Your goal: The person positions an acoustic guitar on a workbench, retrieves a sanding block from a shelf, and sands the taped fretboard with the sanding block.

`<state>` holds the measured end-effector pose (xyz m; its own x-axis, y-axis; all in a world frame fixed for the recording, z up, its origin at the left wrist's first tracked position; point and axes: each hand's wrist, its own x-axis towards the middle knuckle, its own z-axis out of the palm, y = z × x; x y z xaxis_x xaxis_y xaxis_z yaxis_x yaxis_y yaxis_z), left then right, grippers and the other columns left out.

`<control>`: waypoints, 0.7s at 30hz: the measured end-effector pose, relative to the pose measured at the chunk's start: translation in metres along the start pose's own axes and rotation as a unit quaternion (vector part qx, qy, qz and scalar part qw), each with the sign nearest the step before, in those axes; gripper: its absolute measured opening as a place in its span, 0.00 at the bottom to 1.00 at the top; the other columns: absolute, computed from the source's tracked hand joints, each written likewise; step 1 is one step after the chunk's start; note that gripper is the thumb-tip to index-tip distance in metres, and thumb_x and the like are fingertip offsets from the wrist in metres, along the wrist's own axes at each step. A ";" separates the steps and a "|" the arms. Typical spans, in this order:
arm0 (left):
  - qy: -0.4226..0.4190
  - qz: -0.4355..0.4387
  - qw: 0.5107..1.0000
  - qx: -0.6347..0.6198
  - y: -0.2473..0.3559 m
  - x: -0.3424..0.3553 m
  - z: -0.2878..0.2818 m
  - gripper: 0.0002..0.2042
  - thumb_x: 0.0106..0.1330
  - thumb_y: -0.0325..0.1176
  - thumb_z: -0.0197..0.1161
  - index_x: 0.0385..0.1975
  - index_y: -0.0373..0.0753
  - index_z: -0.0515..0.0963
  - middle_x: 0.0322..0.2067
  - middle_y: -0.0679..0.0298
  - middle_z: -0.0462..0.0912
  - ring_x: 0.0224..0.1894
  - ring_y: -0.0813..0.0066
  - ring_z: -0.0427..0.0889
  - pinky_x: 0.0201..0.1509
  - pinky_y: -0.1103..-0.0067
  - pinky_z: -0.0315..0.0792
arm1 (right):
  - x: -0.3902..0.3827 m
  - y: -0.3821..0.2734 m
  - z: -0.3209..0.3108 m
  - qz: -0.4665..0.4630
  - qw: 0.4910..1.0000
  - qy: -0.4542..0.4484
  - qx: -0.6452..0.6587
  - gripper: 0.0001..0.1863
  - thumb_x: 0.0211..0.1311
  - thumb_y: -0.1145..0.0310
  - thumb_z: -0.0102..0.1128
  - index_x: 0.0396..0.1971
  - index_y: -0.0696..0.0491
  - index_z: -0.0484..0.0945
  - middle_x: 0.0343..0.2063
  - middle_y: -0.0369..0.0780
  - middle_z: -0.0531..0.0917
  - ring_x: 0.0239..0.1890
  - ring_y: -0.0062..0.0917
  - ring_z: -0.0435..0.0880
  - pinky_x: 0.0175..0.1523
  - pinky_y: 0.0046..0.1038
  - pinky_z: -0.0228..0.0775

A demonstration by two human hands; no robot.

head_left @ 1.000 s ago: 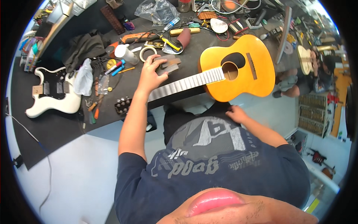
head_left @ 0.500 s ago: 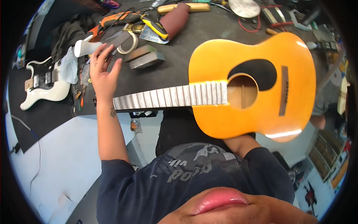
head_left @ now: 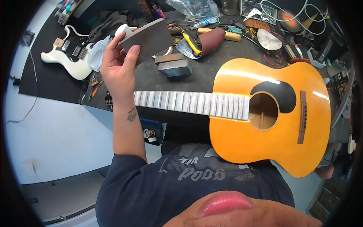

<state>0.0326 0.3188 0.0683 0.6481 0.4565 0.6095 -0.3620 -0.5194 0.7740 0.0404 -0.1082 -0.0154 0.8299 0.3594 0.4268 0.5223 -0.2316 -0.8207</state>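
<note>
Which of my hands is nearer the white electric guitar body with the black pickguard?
Left. Your left hand, holding a flat grey rectangular plate, is right of that white body, beyond a translucent plastic bag. Your right hand is hidden, apparently behind the orange acoustic guitar, farther right.

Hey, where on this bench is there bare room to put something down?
One bare patch of bench lies between the two blocks and the acoustic guitar; a strip runs between the white guitar body and the bench's front edge. The back is crowded: yellow tool, plastic bag, white oval piece.
</note>
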 end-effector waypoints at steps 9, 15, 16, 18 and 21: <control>0.025 0.226 0.971 0.073 -0.012 -0.073 -0.033 0.33 0.64 0.23 0.84 0.69 0.33 0.77 0.56 0.54 0.92 0.55 0.70 0.93 0.55 0.79 0.84 | -0.011 -0.030 0.110 -0.155 0.928 -0.168 -0.296 0.29 0.73 0.53 0.73 0.68 0.53 0.81 0.62 0.49 0.86 0.60 0.47 0.88 0.68 0.43 0.80; 0.043 0.238 0.970 0.024 -0.024 -0.106 -0.042 0.36 0.61 0.17 0.83 0.70 0.30 0.73 0.55 0.45 0.92 0.57 0.60 0.93 0.66 0.68 0.84 | -0.067 -0.013 0.150 0.069 0.857 -0.511 -0.011 0.26 0.77 0.54 0.72 0.63 0.56 0.82 0.54 0.48 0.86 0.59 0.45 0.87 0.63 0.41 0.82; 0.045 0.250 0.967 0.013 -0.020 -0.107 -0.043 0.37 0.61 0.17 0.83 0.71 0.30 0.73 0.55 0.46 0.92 0.57 0.61 0.93 0.65 0.69 0.84 | -0.058 -0.037 0.143 0.031 0.856 -0.515 0.028 0.25 0.77 0.54 0.72 0.62 0.57 0.82 0.54 0.48 0.87 0.58 0.45 0.88 0.63 0.41 0.82; 0.052 0.280 0.958 0.039 -0.016 -0.107 -0.048 0.40 0.61 0.20 0.84 0.73 0.31 0.70 0.53 0.48 0.93 0.56 0.64 0.94 0.63 0.71 0.84 | -0.038 -0.087 0.126 -0.050 0.847 -0.524 0.076 0.24 0.74 0.56 0.75 0.60 0.57 0.83 0.54 0.47 0.87 0.57 0.44 0.88 0.63 0.40 0.82; 0.064 0.304 0.950 0.032 -0.020 -0.108 -0.052 0.40 0.61 0.22 0.85 0.72 0.31 0.70 0.53 0.49 0.94 0.54 0.65 0.94 0.60 0.72 0.85 | 0.004 -0.138 0.110 -0.139 0.873 -0.453 0.112 0.26 0.70 0.57 0.79 0.61 0.55 0.83 0.53 0.47 0.87 0.58 0.42 0.87 0.64 0.40 0.82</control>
<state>-0.0650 0.3169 -0.0041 0.2446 0.1394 0.9596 -0.5994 -0.7562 0.2626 -0.0498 0.0248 0.0581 0.1275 0.9649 0.2297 0.5432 0.1259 -0.8301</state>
